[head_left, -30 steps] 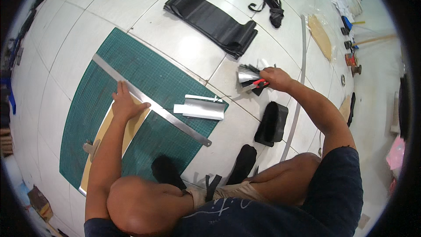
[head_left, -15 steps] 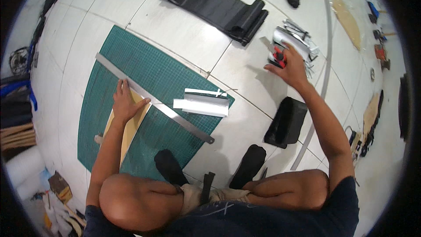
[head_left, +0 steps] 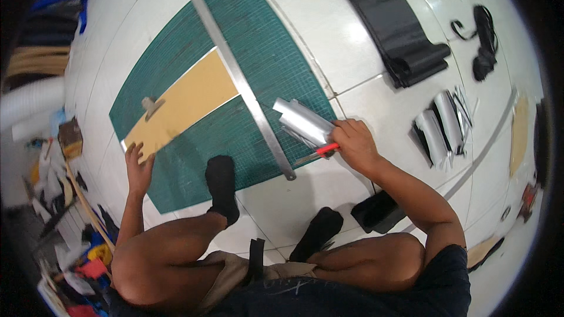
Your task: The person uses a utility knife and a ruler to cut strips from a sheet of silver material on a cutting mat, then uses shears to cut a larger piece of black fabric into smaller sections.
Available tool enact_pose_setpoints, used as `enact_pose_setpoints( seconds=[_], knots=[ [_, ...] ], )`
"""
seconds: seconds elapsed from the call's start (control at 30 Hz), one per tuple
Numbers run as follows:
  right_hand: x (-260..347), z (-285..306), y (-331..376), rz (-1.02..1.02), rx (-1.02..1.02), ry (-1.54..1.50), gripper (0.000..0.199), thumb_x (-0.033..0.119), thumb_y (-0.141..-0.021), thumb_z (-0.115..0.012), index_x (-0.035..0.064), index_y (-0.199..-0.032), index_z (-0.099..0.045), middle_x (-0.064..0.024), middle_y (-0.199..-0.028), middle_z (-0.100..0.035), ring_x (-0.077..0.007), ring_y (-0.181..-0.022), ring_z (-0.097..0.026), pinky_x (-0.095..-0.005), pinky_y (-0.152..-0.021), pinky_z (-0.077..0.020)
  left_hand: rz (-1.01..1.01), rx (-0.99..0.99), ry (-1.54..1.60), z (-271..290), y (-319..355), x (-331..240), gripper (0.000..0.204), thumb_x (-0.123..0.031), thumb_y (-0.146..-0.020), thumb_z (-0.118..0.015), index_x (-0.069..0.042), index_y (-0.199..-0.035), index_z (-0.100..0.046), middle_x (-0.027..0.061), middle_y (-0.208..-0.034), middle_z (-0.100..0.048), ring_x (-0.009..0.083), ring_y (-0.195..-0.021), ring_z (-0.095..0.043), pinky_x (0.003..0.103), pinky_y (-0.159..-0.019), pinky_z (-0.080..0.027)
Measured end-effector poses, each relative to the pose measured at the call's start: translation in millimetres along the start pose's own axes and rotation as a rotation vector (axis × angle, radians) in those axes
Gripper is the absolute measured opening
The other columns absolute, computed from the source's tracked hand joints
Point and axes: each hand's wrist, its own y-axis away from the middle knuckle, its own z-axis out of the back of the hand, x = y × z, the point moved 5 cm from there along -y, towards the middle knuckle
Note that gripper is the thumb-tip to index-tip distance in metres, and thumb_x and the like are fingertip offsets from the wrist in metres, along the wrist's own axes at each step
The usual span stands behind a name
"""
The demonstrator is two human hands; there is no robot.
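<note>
A tan panel with white edges (head_left: pixel 191 91) lies on a green cutting mat (head_left: pixel 276 47), its far end against a long steel ruler (head_left: pixel 242 85). My left hand (head_left: pixel 138 167) is at the panel's near-left end, fingers spread and touching it. On the panel rests a small brownish-grey T-shaped object (head_left: pixel 151 107). My right hand (head_left: pixel 355 147) is closed at the mat's right edge, around a red-handled utility knife (head_left: pixel 328 149) with its blade pointing left. Curled silver sheet strips (head_left: pixel 306 124) are pinched in the same hand; its fingers partly hide them.
On the white tile floor to the right lie a heap of silver offcuts (head_left: pixel 440 126) and a black box-like piece (head_left: pixel 379 211). A black sheet roll (head_left: pixel 393 29) lies beyond the mat, beside black straps (head_left: pixel 484 44). Cluttered materials (head_left: pixel 76 246) line the left side.
My right hand has come from the offcut heap to the silver strips on the mat and gripped them. My left hand has left the ruler for the panel's near end. The view has turned.
</note>
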Motion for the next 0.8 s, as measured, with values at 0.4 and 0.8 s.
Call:
enact_pose_setpoints(
  seconds=[0.4, 0.8],
  knots=[
    [-47.8, 61.2, 48.7, -0.457, 0.054, -0.043, 0.028, 0.005, -0.072, -0.076, 0.0037, -0.094, -0.058, -0.0184, -0.088, -0.063, -0.0402, -0.085, -0.063, -0.0447, -0.072, -0.0496, 0.595, 0.085, -0.04, 30.1, 227.4, 118.3, 0.048, -0.025, -0.087, -0.073, 0.003, -0.124, -0.061, 0.0212, -0.12, -0.064, 0.0303, -0.097, -0.068, 0.038, -0.081, -0.055],
    [-57.1, 135.3, 111.6, -0.376, -0.427, 0.326, 0.023, 0.003, -0.078, -0.072, 0.0018, -0.085, -0.051, -0.0207, -0.12, -0.059, -0.0373, -0.1, -0.061, -0.0421, -0.085, -0.0485, 0.2, 0.525, -0.071, -40.0, 106.0, 82.0, 0.049, -0.029, -0.086, -0.073, 0.0, -0.123, -0.063, 0.0213, -0.119, -0.066, 0.032, -0.096, -0.068, 0.04, -0.085, -0.054]
  ],
)
